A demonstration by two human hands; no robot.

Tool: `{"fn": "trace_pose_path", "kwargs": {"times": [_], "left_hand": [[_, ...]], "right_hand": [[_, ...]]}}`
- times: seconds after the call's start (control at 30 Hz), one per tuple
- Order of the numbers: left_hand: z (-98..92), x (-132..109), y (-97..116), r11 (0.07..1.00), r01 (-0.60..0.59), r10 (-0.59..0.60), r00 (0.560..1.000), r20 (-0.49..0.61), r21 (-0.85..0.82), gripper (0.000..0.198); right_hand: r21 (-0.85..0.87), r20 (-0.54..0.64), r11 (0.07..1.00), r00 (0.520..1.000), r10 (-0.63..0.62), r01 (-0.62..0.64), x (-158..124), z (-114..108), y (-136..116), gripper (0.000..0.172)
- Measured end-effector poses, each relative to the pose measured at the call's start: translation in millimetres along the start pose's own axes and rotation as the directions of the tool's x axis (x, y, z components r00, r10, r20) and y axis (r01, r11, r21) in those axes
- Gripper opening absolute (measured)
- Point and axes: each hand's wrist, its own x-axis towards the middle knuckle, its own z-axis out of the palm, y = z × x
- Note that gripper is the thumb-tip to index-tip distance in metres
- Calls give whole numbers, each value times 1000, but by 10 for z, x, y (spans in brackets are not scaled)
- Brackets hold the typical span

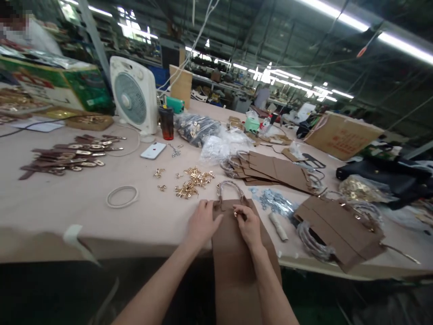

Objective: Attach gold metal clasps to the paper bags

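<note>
A brown bag panel [233, 271] lies over the table's front edge and hangs down toward me, its wrapped handle [230, 183] at the far end. My left hand [202, 222] grips the panel's left edge, thumb on top, the other fingers partly hidden. Between the thumb and fingers of my right hand [249, 225] is a small gold metal fitting [236, 214], held close over the panel near the handle. Beyond my left hand lies a loose pile of gold fittings [194, 180]. Small bluish-grey pieces [277, 201] are scattered to the right of the panel.
Stacked brown panels [270, 169] lie behind, and more brown bag pieces [341, 225] sit at right. At left are brown straps with buckles [74, 155], a tape roll [122, 197], a phone [153, 150], a cup [167, 123] and a fan [133, 97]. A person stands far back.
</note>
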Motion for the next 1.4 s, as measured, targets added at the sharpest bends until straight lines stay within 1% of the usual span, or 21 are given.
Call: {"fn": "trace_pose_path", "kwargs": {"times": [0.07, 0.17, 0.27, 0.37, 0.5, 0.57, 0.67, 0.7, 0.77, 0.83, 0.9, 0.97, 1.0, 1.03, 1.07, 1.1, 1.13, 1.17, 1.2, 1.3, 1.4], "left_hand": [[30, 106, 47, 999, 23, -24, 999, 32, 36, 36], [74, 203, 85, 995, 80, -82, 996, 34, 64, 33], [100, 227, 94, 990, 120, -122, 992, 29, 70, 35], [105, 205, 98, 992, 103, -105, 994, 23, 69, 34], [110, 179, 106, 993, 75, -77, 997, 11, 91, 27], [122, 173, 105, 993, 72, -73, 997, 4, 96, 25], [135, 152, 100, 997, 38, -37, 999, -15, 61, 17], [131, 141, 102, 998, 23, -22, 999, -28, 50, 16], [105, 114, 113, 999, 8, -6, 999, -50, 46, 15], [58, 91, 128, 999, 20, -18, 999, -43, 43, 14], [14, 81, 131, 999, 49, -49, 998, -25, -7, 10], [1, 87, 107, 986, 75, -80, 996, -27, -149, 8], [13, 97, 83, 959, 96, -109, 993, -36, -265, 7], [37, 109, 54, 900, 128, -160, 986, -44, -417, 6], [72, 123, 22, 801, 163, -227, 973, -40, -577, 5], [116, 137, -9, 675, 192, -296, 955, -23, -713, 6], [163, 151, -36, 546, 211, -355, 935, 4, -811, 8], [209, 163, -56, 439, 218, -394, 919, 31, -872, 12], [251, 172, -69, 363, 217, -409, 911, 54, -906, 17], [323, 175, -71, 247, 214, -350, 929, 119, -945, 34], [324, 156, -65, 108, 229, -253, 947, 197, -967, 46]], "right_hand": [[-57, -18, 998, 999, -33, 32, -10, 31, 46, 18], [-78, 5, 997, 1000, -8, 8, 8, 35, 93, 21], [-73, 69, 997, 998, -4, 9, -4, -8, 76, 24], [-23, 105, 1000, 994, -8, 10, -56, -55, 11, 28], [17, 52, 1000, 998, -22, 21, -126, -62, -4, 21], [29, 9, 1000, 1000, -1, 0, -149, -44, 42, 23], [65, -30, 996, 997, 70, -68, -172, -19, 120, 32], [51, -41, 996, 997, 71, -68, -178, -16, 134, 31], [-19, -67, 999, 997, 33, -35, -191, -18, 141, 26], [-72, -84, 997, 996, 4, -10, -205, -28, 127, 24], [-52, -75, 998, 997, 19, -23, -219, -42, 111, 24], [28, -65, 998, 996, 54, -52, -224, -54, 99, 24], [77, -77, 995, 994, 75, -69, -219, -58, 90, 24], [124, -97, 988, 990, 105, -92, -209, -58, 78, 26], [170, -111, 978, 984, 142, -121, -194, -54, 58, 28], [217, -112, 964, 977, 182, -154, -174, -44, 31, 31], [268, -96, 945, 971, 220, -188, -150, -28, -3, 34], [322, -68, 922, 965, 252, -218, -124, -4, -44, 37], [377, -39, 896, 962, 270, -236, -98, 28, -87, 39], [510, -12, 829, 961, 276, -231, -38, 152, -201, 39], [553, -38, 804, 957, 287, -220, -30, 278, -248, 38]]}}
